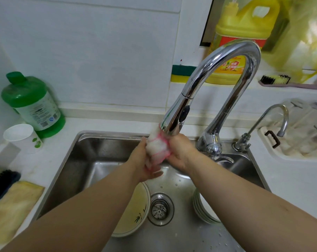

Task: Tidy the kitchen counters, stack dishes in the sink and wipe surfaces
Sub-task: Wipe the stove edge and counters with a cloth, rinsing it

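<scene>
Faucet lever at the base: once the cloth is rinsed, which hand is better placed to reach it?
Right, probably. The right hand grips the cloth beside the faucet lever; the left hand holds the cloth's far side, farther from it.

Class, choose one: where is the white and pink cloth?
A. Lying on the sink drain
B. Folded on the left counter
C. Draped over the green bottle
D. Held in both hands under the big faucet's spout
D: the left hand and right hand grip the white and pink cloth just below the faucet spout, above the sink.
</scene>
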{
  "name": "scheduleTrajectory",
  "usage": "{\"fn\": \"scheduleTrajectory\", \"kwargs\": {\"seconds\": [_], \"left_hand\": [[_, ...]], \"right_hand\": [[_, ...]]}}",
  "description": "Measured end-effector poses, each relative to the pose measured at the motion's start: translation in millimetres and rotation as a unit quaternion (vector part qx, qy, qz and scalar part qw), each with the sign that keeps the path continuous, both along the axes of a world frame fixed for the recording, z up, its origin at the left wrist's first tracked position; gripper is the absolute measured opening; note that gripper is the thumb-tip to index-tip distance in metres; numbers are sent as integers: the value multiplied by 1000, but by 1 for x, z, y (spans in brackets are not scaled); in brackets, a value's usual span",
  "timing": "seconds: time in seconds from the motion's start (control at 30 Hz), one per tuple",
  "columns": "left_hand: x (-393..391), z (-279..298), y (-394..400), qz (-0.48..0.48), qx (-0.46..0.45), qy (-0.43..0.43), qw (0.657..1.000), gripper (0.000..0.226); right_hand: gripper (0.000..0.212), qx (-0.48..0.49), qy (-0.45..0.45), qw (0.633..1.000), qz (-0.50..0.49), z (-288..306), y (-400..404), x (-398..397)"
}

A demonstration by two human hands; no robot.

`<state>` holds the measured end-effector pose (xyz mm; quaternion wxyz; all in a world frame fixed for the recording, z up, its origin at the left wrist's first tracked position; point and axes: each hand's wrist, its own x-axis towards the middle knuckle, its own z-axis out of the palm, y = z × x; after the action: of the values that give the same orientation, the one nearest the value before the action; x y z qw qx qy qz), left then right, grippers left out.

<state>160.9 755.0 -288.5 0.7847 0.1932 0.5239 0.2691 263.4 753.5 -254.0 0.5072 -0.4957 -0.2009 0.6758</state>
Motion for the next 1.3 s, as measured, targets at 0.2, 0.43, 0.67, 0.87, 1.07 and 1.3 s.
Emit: {"fn": "scheduleTrajectory", "kwargs": {"seconds": [0.2,0.43,0.67,0.87,1.07,1.3], "left_hand": [[31,7,-4,168,105,-67,978,56],[28,18,-6,113,-44,-32,992,41],[26,22,-2,45,26,33,998,27],[12,34,5,37,68,51,996,15],[-7,22,23,125,74,87,986,32],[-24,-1,29,93,17,190,977,35]], "right_hand": [[21,142,-270,952,32,-2,-22,-18],[38,133,-485,862,61,-7,-9,-6],[25,-3,-430,903,-5,-14,13,12],[37,-133,-265,949,111,-21,1,26],[44,-118,-233,927,270,-23,-7,29],[19,-87,-75,989,90,0,1,25]]}}
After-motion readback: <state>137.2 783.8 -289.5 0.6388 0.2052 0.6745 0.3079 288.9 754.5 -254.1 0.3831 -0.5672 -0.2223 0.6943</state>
